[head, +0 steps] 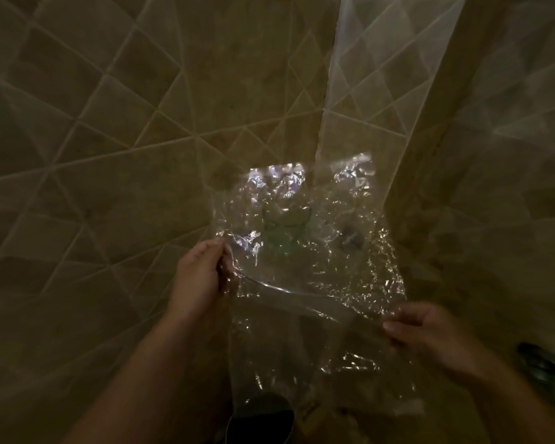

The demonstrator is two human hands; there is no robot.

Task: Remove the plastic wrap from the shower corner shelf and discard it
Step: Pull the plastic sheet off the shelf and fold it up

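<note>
Head view: we pinch the plastic wrap (305, 251), left hand (202, 277) and right hand (430, 334) gripping opposite edges; likely featherlight, limp, slippery, so bunch it.

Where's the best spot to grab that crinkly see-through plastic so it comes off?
Probably by its loose side edges, coming in from left and right. The plastic wrap is a thin, floppy sheet, and the left hand and right hand each pinch an edge there, so it stays spread.
</note>
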